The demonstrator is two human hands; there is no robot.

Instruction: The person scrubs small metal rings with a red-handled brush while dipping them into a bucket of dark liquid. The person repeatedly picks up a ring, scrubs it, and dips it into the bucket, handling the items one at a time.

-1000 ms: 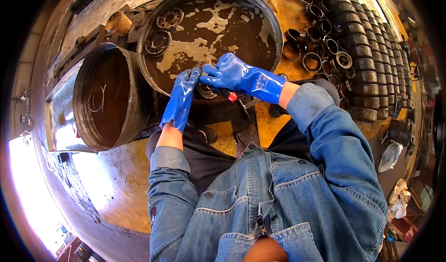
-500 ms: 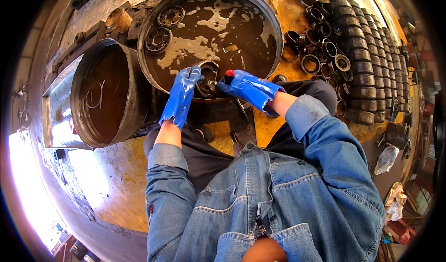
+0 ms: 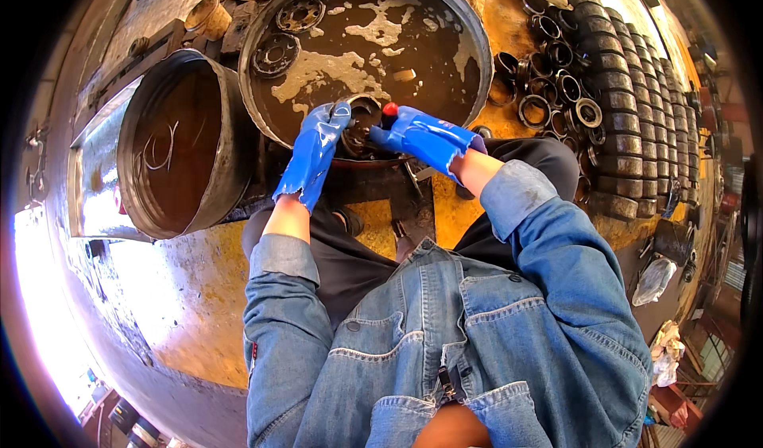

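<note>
Both my hands wear blue rubber gloves. My left hand (image 3: 319, 134) closes its fingers on the left edge of a dark, wet metal ring (image 3: 365, 108), holding it at the near rim of a wide round tub (image 3: 486, 75). My right hand (image 3: 425, 137) is wrapped round a tool with a red end (image 3: 389, 109) that sticks up above the fist. The tool's working end points toward the inside of the ring; glove and shadow hide it, so its kind is unclear. Brown liquid with pale foam patches fills the tub.
Two round slotted metal parts (image 3: 276, 55) lie at the tub's left side. A metal drum (image 3: 234, 142) with brown liquid stands left. On the right are many loose dark rings (image 3: 534, 110) and stacked rows of dark cylindrical parts (image 3: 624, 130). A clear plastic bag (image 3: 654, 281) lies farther right.
The view has shifted slightly. My left fingers have moved a little up along the ring's edge, and the right fist with the red-ended tool has shifted slightly toward the ring.
</note>
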